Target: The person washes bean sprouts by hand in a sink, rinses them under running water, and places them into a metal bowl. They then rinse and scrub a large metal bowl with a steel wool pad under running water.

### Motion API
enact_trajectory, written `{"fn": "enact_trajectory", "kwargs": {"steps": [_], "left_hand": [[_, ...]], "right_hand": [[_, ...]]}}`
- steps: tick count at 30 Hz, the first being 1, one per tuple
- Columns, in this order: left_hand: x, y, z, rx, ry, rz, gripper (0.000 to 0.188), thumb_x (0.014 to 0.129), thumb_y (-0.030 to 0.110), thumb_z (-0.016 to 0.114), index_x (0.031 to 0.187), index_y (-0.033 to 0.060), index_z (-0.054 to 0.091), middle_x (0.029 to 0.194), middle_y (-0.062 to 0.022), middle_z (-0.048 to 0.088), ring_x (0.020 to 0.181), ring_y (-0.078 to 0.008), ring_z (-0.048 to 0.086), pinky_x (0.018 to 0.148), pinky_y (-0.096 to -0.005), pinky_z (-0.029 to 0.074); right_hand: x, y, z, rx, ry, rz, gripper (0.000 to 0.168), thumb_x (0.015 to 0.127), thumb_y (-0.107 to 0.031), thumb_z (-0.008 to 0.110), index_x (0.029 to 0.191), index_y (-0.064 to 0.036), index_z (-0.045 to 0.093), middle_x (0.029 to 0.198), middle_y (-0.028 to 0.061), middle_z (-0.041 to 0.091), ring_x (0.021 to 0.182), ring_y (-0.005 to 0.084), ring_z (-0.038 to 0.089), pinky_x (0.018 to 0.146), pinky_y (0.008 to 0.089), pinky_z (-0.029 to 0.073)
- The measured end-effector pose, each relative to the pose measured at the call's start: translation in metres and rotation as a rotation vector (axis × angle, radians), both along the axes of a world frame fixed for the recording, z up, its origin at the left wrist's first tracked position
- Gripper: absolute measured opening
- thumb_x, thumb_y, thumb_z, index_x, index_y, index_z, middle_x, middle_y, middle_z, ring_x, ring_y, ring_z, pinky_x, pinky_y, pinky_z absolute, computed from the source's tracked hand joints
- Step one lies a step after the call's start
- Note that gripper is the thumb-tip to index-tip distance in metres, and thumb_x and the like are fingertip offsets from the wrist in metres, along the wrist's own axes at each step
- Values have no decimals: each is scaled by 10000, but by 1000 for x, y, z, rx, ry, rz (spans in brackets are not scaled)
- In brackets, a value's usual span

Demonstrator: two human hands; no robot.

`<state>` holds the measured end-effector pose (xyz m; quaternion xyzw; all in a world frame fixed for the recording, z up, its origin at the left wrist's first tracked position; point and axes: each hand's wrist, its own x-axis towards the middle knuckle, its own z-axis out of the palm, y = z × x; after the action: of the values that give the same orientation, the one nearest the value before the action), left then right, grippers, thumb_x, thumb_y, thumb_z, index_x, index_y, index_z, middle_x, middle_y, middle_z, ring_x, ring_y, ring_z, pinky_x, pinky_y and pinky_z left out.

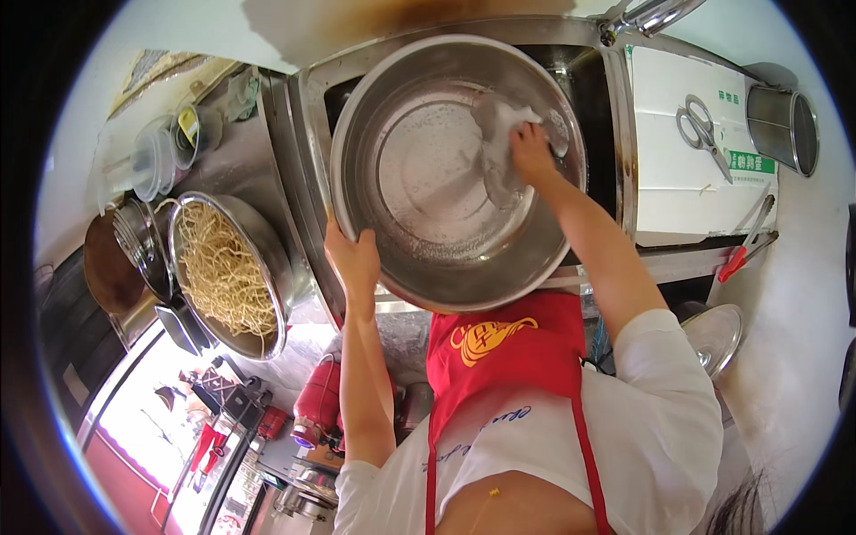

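Note:
A large round stainless-steel basin (428,174) rests over the sink (620,140) in front of me, with shallow water and bubbles on its bottom. My left hand (353,259) grips the basin's rim at the lower left, thumb on the inside. Inside the basin, my right hand (533,152) presses a pale, wet cloth-like piece (501,144) against the right part of the bottom and wall. The fingers and the suds hide part of that piece, so its exact material is unclear.
On the left counter stands a steel bowl (231,267) of pale, noodle-like strips, with plastic tubs (155,154) behind it. To the right, scissors (703,130) lie on a white printed board (669,187), near red-handled tongs (747,244) and a steel container (776,127). A faucet (652,17) projects at the back.

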<state>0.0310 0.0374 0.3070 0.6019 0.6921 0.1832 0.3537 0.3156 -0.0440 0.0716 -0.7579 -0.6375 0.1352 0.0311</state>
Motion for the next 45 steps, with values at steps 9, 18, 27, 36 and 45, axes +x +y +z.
{"fn": "enact_trajectory", "kwargs": {"steps": [9,18,27,36,45], "left_hand": [[3,5,-5,15,-25,67,339,637,-45,489,969,-66,557,797,-136,607,743,-198,580,742,-279,442],[1,21,1,-23,0,25,298,633,-43,502,925,-62,555,764,-97,595,698,-162,549,692,-259,439],[6,28,0,-67,-46,9,295,623,-43,500,910,-60,564,745,-75,581,678,-135,525,671,-240,425],[-8,21,-11,-97,-204,168,262,654,-39,500,907,-52,569,763,-30,559,682,-102,493,635,-233,408],[5,25,2,-40,-145,86,123,778,38,590,880,-29,567,701,-8,523,648,-85,441,610,-231,378]], "right_hand": [[-173,64,83,220,1051,442,494,740,1,514,1227,-19,436,1283,210,381,1225,370,345,1045,418,278],[39,-11,55,-270,-214,450,234,803,-196,516,965,-116,665,1194,61,500,1204,245,370,996,460,282],[68,131,76,443,-321,661,279,775,-177,516,1038,-155,604,1211,-12,484,1166,184,397,896,323,359],[-68,-66,57,-361,501,450,258,775,-259,558,1003,-155,620,1036,142,514,1017,317,476,870,441,394],[-115,169,102,690,475,-247,348,715,-34,548,1058,-89,526,1044,210,493,1015,364,460,856,426,399]]}}
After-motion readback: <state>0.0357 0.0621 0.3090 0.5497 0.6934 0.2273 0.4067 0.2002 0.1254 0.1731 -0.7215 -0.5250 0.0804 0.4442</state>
